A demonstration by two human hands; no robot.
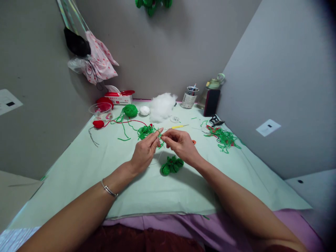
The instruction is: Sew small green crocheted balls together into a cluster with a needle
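Above the middle of the table, my left hand (145,149) and my right hand (181,144) meet at the fingertips. Both are closed in a pinch on green yarn (161,134), a thin strand of which shows between them. Whether a needle is also held is too small to tell. Just behind my left fingers lies a loose tangle of green yarn (145,132) with a bit of red. A green crocheted piece (172,166) with rounded lobes rests below my hands. Behind my right hand is a yellow-handled crochet hook (179,126).
White stuffing (163,106), a green yarn ball (130,110), a clear plastic tub (101,112) and a tissue box (119,98) stand at the back. Farther right are a can of pens (190,98), a phone (212,102) and yarn scraps (224,138). A small red ball (98,124) lies left.
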